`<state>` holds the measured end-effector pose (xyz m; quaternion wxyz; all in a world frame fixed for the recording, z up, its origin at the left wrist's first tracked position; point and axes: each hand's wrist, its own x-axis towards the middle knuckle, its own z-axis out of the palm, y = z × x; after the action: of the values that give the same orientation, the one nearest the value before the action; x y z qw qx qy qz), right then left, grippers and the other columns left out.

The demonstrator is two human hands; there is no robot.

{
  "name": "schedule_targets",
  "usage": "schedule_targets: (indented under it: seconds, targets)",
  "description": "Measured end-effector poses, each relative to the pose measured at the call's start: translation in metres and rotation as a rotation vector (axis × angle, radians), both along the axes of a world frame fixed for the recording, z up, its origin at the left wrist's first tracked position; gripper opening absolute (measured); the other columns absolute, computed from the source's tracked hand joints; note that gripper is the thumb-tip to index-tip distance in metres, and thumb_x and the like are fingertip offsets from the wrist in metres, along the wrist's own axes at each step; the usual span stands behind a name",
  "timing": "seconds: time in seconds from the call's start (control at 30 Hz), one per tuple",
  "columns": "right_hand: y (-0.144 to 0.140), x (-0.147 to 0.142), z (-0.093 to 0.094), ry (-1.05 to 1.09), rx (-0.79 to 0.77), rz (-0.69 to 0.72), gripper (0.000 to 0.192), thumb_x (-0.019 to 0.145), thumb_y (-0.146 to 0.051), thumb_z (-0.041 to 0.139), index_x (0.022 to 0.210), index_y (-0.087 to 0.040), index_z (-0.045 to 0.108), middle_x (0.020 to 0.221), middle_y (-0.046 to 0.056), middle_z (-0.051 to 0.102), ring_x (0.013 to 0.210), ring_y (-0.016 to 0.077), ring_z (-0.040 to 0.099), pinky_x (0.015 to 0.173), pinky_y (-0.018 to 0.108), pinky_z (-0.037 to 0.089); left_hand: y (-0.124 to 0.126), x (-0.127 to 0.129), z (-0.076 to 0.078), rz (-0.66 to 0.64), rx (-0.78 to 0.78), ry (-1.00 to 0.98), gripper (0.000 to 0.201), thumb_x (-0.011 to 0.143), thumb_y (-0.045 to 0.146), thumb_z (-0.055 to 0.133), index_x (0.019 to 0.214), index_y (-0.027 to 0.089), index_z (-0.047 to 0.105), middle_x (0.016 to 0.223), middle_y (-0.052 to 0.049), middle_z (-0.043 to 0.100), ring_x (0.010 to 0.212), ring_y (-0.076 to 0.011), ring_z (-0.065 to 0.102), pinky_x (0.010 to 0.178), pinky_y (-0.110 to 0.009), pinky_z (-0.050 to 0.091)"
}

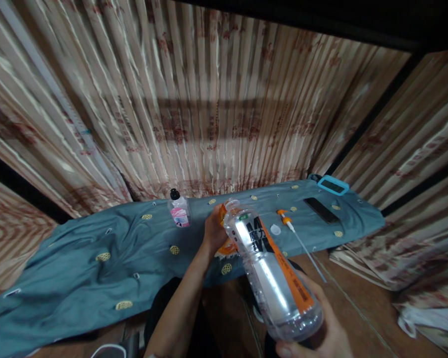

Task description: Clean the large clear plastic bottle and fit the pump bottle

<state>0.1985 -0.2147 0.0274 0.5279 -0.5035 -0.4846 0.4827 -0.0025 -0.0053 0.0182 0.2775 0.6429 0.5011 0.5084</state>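
My right hand [326, 320] grips the base of a large clear plastic drink bottle [263, 273] with a silver and orange label. The bottle is tilted, its mouth pointing away from me toward my left hand [212, 226]. The fingers of my left hand are closed around an orange container [228, 247], mostly hidden behind the clear bottle. Whether the bottle's mouth touches the container, I cannot tell. To the right lie a pump dispenser [285, 220] with an orange head and long tube, and a round white cap [275, 229].
A teal patterned cloth [134, 263] covers the low surface before me. On it stand a small bottle [179, 214] with black cap and pink label, a dark phone [321, 210] and a blue-framed device [333, 185]. Pleated curtains [209, 99] hang behind, with dark poles at the sides.
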Motion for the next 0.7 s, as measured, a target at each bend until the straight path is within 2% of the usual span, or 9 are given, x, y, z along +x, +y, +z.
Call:
schedule_targets:
  seconds: [0.27, 0.57, 0.7]
  targets:
    - [0.0004, 0.0029, 0.0005, -0.056, -0.011, -0.024, 0.096, 0.057, -0.030, 0.096, 0.141, -0.024, 0.049, 0.132, 0.011, 0.072, 0.117, 0.0319, 0.072, 0.093, 0.030, 0.060, 0.0005, 0.0001, -0.0024, -0.002, 0.014, -0.004, 0.031, 0.077, 0.030, 0.070, 0.106, 0.022, 0.066, 0.102, -0.005, 0.077, 0.095, -0.0257, 0.074, 0.087, -0.036, 0.058]
    - [-0.0002, -0.0018, 0.0015, -0.074, 0.006, -0.080, 0.096, 0.050, -0.035, 0.099, 0.137, -0.025, 0.057, 0.129, 0.009, 0.074, 0.116, 0.0343, 0.071, 0.091, 0.032, 0.061, -0.0009, -0.0006, 0.0047, -0.016, -0.007, 0.048, 0.029, 0.078, 0.029, 0.069, 0.106, 0.022, 0.065, 0.107, -0.007, 0.076, 0.100, -0.0267, 0.073, 0.089, -0.038, 0.057]
    - [-0.0007, -0.0052, 0.0022, -0.040, -0.002, -0.152, 0.099, 0.050, -0.046, 0.098, 0.137, -0.024, 0.056, 0.128, 0.009, 0.074, 0.116, 0.0340, 0.071, 0.093, 0.032, 0.060, -0.0016, -0.0005, 0.0048, -0.009, -0.006, 0.041, 0.027, 0.079, 0.031, 0.069, 0.105, 0.022, 0.065, 0.106, -0.007, 0.076, 0.099, -0.0266, 0.073, 0.088, -0.038, 0.057]
